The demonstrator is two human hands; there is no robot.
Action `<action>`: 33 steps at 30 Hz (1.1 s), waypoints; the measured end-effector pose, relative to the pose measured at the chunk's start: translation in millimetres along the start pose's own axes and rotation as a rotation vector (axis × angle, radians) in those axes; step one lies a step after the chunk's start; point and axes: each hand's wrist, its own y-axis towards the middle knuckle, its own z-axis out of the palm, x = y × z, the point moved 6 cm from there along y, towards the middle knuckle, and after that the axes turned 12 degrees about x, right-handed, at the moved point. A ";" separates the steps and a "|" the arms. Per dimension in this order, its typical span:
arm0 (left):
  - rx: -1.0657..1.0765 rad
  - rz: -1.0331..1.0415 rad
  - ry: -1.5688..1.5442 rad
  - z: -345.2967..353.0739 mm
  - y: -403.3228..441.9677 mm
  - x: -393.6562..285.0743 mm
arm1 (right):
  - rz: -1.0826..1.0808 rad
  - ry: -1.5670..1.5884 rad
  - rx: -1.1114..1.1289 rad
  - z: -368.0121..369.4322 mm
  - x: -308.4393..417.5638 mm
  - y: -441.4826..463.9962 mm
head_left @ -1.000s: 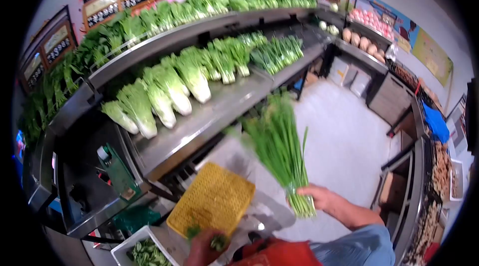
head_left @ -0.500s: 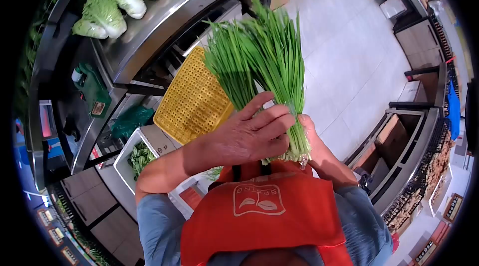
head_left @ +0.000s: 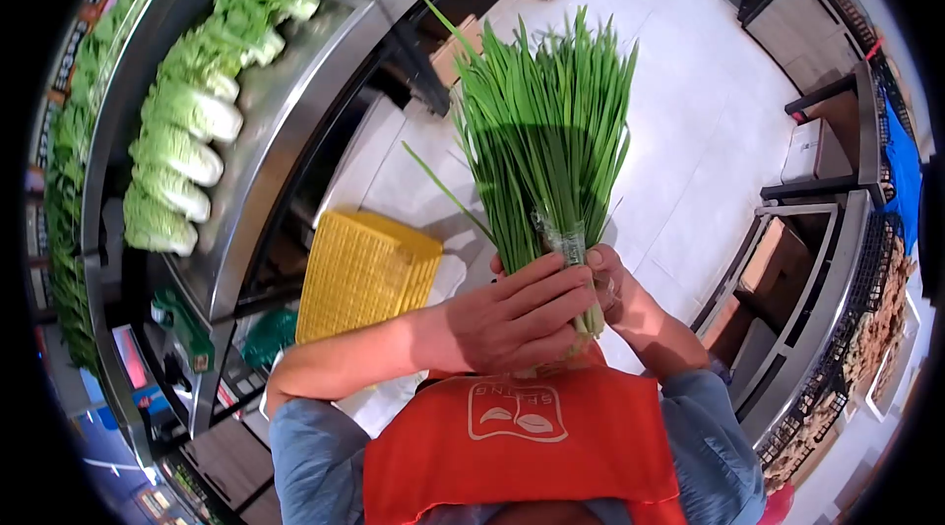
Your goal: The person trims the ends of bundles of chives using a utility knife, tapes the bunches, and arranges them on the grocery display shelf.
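Observation:
A thick bunch of garlic chives (head_left: 551, 146) stands upright before my red apron, long green leaves fanned at the top and pale stems at the bottom. Clear plastic film or tape (head_left: 569, 241) circles the stems. My left hand (head_left: 522, 316) is closed round the lower stems from the left, fingers lying across the front. On the right side, my right hand (head_left: 618, 287) grips the bunch near the film, with thumb and fingers against the stems; its palm side is partly hidden. One loose leaf (head_left: 445, 188) sticks out to the left.
Yellow plastic baskets (head_left: 359, 274) sit on the floor to the left. Napa cabbages (head_left: 187, 156) line a metal counter (head_left: 285, 122). At right stands a metal-framed shelf (head_left: 787, 279) holding cardboard, with a black crate rim (head_left: 837, 348) along it.
My left hand's fingers have closed more fully round the stems. The chives stand straighter, with a loose leaf out to the left. The view has shifted, showing more cabbages.

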 end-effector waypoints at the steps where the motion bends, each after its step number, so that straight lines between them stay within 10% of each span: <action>1: -0.011 -0.022 -0.089 -5.4 7.1 9.6 | -0.028 -0.184 0.019 0.9 24.1 3.2; 4: -0.083 -0.010 -0.253 -29.9 14.5 37.2 | -0.095 -0.538 0.083 21.9 86.8 16.0; 8: -0.607 -0.661 -0.506 -39.8 -21.5 127.0 | -0.043 -0.733 0.020 27.2 158.2 34.9; 10: -0.565 -0.632 -1.430 32.7 -57.8 208.9 | 0.020 -0.687 -0.019 27.1 187.3 54.9; 13: -0.519 -0.382 -1.632 24.6 -29.3 267.8 | 0.136 -0.740 0.023 17.7 224.2 99.6; 21: -0.967 -0.373 -1.598 -81.2 -18.9 396.1 | 0.510 -1.092 -0.125 49.5 316.3 244.4; 33: -1.570 -0.412 -1.295 -160.2 -38.0 511.8 | 0.408 -2.197 0.038 112.6 429.2 397.7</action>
